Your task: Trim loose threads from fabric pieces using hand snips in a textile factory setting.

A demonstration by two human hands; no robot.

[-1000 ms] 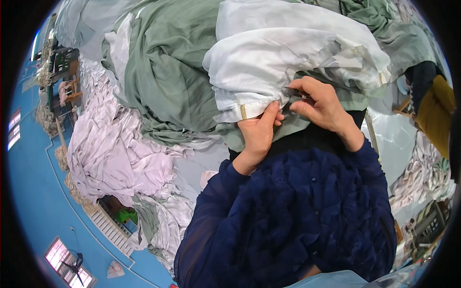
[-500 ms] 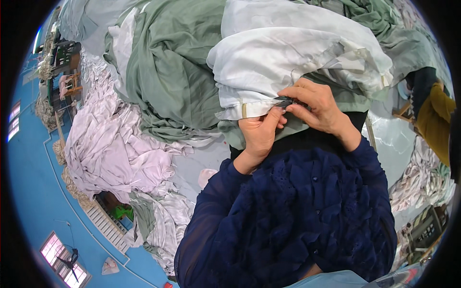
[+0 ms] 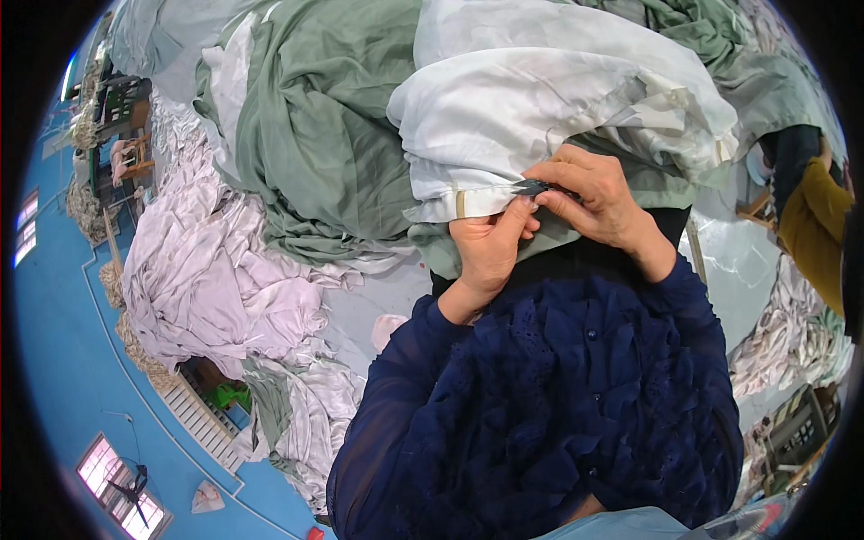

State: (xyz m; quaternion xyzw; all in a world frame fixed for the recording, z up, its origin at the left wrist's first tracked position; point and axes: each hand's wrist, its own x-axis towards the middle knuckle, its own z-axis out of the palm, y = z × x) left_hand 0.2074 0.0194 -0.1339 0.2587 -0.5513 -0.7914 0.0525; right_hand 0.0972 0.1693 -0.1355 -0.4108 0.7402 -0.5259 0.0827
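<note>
White fabric (image 3: 504,99) with a stitched hem and a small tan tab (image 3: 460,204) lies in front of me over green cloth. My left hand (image 3: 487,250) pinches the hem between thumb and fingers, just right of the tab. In my right hand (image 3: 594,193) is a small dark pointed tool, which looks like thread snips (image 3: 533,188). Its tip points left and meets the hem close to my left thumb. The fingers hide most of the tool and the exact spot where it touches the cloth.
A heap of green cloth (image 3: 324,126) rises at the left, beyond pale pink fabric (image 3: 216,261). More green cloth (image 3: 697,40) lies far right. A person in a mustard garment (image 3: 810,225) is at the right edge. Blue flooring (image 3: 67,360) shows far left.
The snips have turned slightly in my right hand, so more of their dark body shows. Both hands stay almost in place, and the fabric has barely shifted.
</note>
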